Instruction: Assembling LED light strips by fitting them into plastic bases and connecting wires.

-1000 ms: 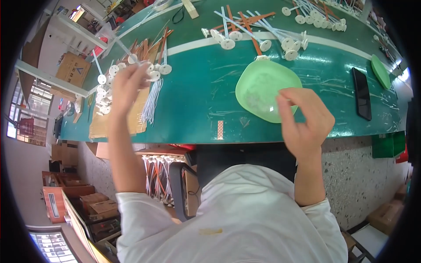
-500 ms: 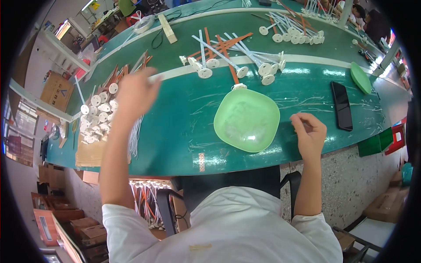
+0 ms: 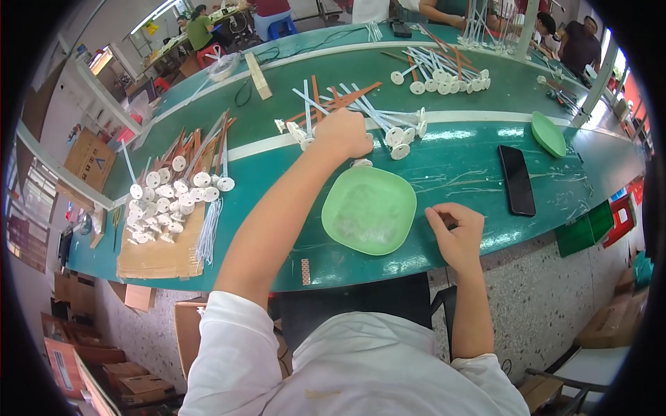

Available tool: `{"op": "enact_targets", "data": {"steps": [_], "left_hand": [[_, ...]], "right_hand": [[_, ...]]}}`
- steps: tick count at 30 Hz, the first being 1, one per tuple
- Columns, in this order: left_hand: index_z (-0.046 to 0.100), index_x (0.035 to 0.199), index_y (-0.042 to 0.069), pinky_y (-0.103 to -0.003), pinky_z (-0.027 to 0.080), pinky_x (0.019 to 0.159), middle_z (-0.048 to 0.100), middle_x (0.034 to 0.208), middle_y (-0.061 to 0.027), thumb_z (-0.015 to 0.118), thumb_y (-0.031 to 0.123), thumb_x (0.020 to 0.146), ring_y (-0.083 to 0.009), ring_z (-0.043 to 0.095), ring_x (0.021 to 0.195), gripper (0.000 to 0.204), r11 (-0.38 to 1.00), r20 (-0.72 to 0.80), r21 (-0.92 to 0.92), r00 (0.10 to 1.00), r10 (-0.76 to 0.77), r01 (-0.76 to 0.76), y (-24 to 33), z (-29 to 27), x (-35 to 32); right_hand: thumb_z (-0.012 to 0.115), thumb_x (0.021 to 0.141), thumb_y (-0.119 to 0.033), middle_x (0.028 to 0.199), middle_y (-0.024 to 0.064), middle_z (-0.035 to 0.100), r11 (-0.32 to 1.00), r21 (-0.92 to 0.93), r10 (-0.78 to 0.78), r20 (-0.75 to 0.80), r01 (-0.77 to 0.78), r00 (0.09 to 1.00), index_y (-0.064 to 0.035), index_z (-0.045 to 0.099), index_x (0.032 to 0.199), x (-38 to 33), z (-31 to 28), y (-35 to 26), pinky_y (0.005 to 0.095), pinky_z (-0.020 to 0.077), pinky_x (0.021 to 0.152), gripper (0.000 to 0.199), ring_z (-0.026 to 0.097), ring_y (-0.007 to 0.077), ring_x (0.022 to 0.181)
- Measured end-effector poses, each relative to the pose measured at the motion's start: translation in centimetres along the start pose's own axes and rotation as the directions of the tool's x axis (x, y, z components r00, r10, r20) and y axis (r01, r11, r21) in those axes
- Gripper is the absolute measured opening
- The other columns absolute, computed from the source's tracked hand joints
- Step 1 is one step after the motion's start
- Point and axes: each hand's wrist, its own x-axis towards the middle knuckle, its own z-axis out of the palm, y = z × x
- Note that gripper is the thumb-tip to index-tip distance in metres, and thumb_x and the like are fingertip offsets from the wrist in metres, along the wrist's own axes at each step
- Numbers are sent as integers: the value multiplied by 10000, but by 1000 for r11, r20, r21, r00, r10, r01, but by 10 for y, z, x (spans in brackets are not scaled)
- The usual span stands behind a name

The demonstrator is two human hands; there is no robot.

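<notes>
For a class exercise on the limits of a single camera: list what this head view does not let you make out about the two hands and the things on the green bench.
- Left hand: seen from the back in the head view; its own knuckles hide whether it grips one of the white sticks with discs.
- Right hand: fingertips curl together; anything pinched is too small to tell.
- Green plate: pale contents blurred.
- Phone: screen dark.

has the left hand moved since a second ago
Yes. The left hand has gone from the cardboard-side stick pile rightward to the pile of white sticks beyond the green plate.
</notes>
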Motion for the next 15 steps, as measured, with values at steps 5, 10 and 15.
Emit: {"op": "enact_targets", "data": {"steps": [5,10,15], "left_hand": [[718,848,-15,-467,569,770,690,822,-216,673,197,828,-359,697,830,217,979,-142,120,973,180,-163,-7,4,-13],[710,864,-2,-483,538,708,665,796,-206,673,120,832,-377,675,801,132,952,-279,-65,922,270,-299,-19,-13,-77],[697,863,20,-398,479,561,631,712,-155,713,76,813,-326,617,626,77,846,-485,-156,786,383,-509,-1,-32,-186]], "right_hand": [[738,819,-29,703,68,680,1000,-2,-12,-20,12,1000,38,701,804,-2,1,-4,224,460,544,78,608,89,592],[744,800,-10,800,106,706,980,-55,-198,-225,190,954,15,710,876,-5,4,-9,259,505,566,87,634,136,629],[784,711,11,951,139,706,850,-55,-527,-105,524,843,-8,700,1003,-24,18,-70,305,546,602,304,671,244,741]]}}
